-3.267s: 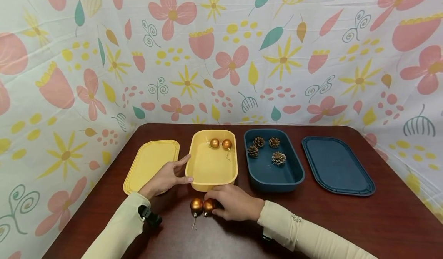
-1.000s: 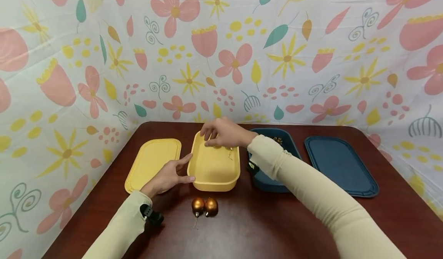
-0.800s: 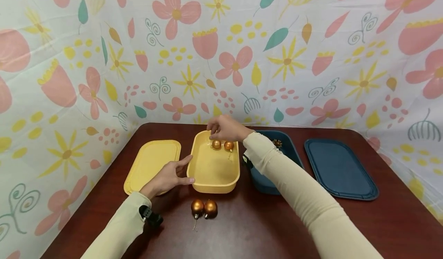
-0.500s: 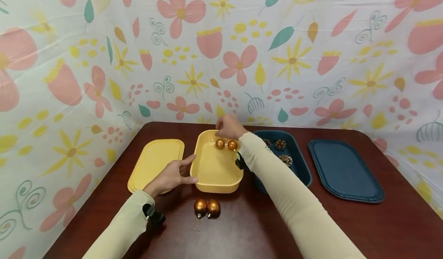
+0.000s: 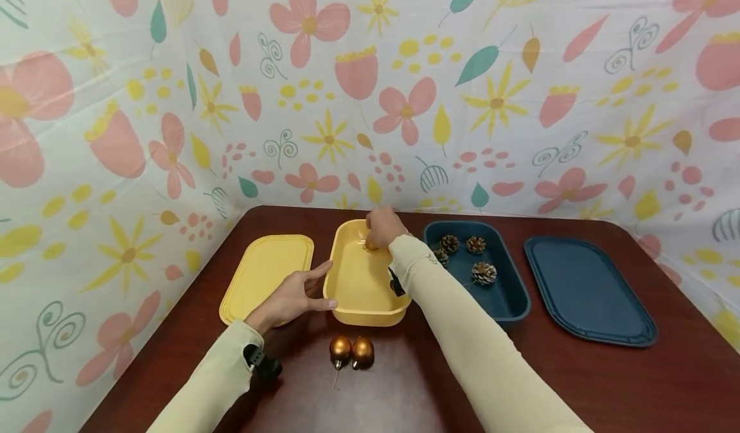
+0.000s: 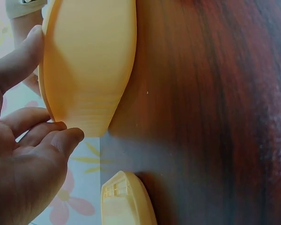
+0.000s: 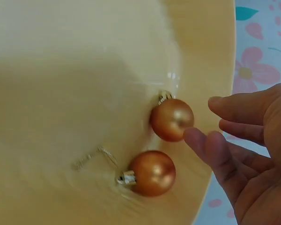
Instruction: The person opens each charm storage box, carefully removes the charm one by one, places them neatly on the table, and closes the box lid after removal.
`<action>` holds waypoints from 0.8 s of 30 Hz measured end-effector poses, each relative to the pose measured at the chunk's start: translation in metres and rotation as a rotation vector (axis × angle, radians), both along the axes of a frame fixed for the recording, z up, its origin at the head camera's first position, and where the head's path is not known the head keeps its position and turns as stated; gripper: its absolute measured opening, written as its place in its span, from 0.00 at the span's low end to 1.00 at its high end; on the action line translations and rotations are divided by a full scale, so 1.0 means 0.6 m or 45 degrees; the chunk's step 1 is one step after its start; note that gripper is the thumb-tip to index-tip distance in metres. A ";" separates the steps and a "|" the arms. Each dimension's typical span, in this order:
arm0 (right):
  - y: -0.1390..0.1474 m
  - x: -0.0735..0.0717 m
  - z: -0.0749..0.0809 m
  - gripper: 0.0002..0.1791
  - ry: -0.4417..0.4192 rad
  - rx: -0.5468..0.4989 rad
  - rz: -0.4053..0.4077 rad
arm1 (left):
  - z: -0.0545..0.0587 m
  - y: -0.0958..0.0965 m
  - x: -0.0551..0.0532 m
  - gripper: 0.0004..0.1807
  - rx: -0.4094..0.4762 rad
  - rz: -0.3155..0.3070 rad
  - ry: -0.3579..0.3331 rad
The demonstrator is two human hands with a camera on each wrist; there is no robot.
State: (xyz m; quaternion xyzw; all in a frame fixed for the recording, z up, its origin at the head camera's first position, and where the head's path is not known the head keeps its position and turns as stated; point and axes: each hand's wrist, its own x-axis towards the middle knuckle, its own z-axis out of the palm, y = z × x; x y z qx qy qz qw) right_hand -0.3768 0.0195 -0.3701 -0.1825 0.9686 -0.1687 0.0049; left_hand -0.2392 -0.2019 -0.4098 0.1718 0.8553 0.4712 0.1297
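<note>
**Right hand (image 5: 385, 228) released, just beside the nearer bauble (image 7: 172, 121)**

The nearer bauble lies at the far end of the yellow box (image 5: 370, 318), right by the loosely bent fingers; whether they touch it is unclear. A second bauble (image 7: 152, 174) sits near it. The left hand (image 5: 291, 297), thumb and fingers spread, touches the box's left side, ungrasping. Two more baubles (image 5: 340, 348) rest on the worktop (image 5: 405, 388), before the box.
</note>
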 end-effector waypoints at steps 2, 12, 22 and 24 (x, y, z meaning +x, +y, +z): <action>-0.005 0.003 -0.008 0.16 -0.028 0.007 -0.010 | -0.002 -0.003 0.003 0.49 0.005 0.006 -0.019; -0.008 0.007 -0.033 0.14 -0.088 0.049 -0.047 | -0.009 -0.003 0.001 0.49 0.042 -0.014 -0.033; -0.015 0.009 -0.034 0.21 -0.034 0.070 -0.026 | -0.004 -0.004 -0.004 0.49 0.038 -0.013 -0.001; -0.017 0.012 -0.035 0.19 -0.012 0.083 -0.014 | -0.006 -0.005 -0.004 0.49 0.038 -0.013 0.003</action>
